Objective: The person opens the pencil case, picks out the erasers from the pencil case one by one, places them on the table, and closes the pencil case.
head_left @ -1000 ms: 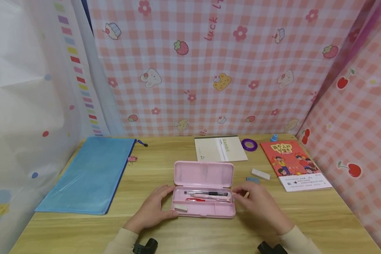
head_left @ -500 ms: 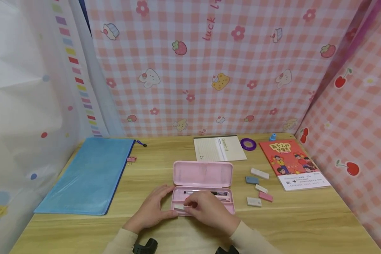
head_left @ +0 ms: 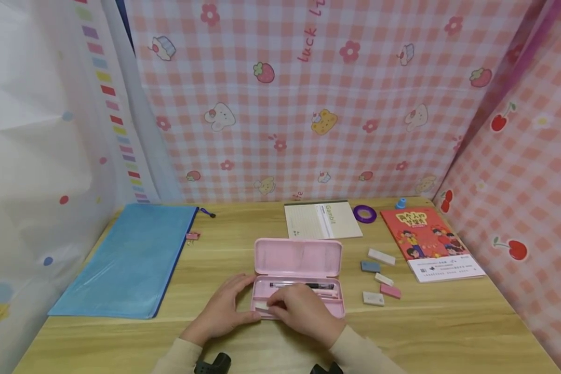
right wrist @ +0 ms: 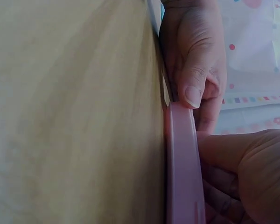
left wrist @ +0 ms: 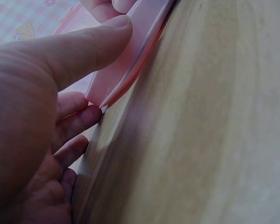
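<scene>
A pink pencil case (head_left: pixel 299 258) lies with its lid raised on the wooden table. My left hand (head_left: pixel 221 310) steadies its front left corner, the thumb over the front edge and the fingers along the left side, as the left wrist view shows. Inside the front left compartment, my right hand (head_left: pixel 305 313) pinches a white eraser (head_left: pixel 261 306) with thumb and fingertips; only the eraser's left end shows. Behind that hand a black pen (head_left: pixel 320 285) and other pens lie in the rear compartment, partly covered.
Right of the case are a blue eraser (head_left: pixel 370 266), a pink eraser (head_left: pixel 390 291) and several white ones. A notebook (head_left: pixel 308 221), purple tape roll (head_left: pixel 365 214) and red book (head_left: pixel 423 234) sit farther back. A blue zip folder (head_left: pixel 126 259) covers the left side.
My right hand has moved left from the case's right side into its front compartment, uncovering the erasers on the table. My left hand has stayed at the corner.
</scene>
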Demonstrator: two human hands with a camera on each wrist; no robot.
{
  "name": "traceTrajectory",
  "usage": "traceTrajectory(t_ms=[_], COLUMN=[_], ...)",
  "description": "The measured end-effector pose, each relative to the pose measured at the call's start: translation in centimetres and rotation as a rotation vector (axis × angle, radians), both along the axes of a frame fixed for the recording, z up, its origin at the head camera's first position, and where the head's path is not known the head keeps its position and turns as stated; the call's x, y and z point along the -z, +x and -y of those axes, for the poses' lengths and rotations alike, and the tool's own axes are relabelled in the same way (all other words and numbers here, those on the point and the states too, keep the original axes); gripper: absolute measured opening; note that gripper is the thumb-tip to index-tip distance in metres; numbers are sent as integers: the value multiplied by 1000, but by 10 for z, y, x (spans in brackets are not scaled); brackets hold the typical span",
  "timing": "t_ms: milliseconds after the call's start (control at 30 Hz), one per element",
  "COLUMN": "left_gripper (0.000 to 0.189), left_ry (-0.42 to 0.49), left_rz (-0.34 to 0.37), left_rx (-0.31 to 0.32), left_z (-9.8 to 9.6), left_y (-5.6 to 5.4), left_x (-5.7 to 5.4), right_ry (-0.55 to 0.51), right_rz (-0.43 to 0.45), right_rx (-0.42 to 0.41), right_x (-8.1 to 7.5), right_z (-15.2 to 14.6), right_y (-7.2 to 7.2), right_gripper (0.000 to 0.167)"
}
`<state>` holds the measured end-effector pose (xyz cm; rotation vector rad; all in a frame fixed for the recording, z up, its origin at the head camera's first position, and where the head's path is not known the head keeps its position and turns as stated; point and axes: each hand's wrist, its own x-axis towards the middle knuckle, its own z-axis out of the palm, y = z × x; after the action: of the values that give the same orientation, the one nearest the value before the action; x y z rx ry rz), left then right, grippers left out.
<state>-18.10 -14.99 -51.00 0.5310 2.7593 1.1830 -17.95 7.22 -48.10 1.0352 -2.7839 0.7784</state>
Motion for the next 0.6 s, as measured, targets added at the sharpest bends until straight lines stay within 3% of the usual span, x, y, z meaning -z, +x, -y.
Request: traceTrajectory(t_ms=[367, 600], left_gripper=[86, 87], left_ry=[2, 10], left_rz=[27, 37], left_rx=[-3, -1], left_z=[0, 0], left_y=[-1, -1], left_x=[-2, -1], right_ry=[23, -64], right_rz=[-14, -10], right_rx=[-22, 26], right_x=[-2, -13], right_z=[-3, -39], right_y=[-2, 6], right_gripper=[8, 13])
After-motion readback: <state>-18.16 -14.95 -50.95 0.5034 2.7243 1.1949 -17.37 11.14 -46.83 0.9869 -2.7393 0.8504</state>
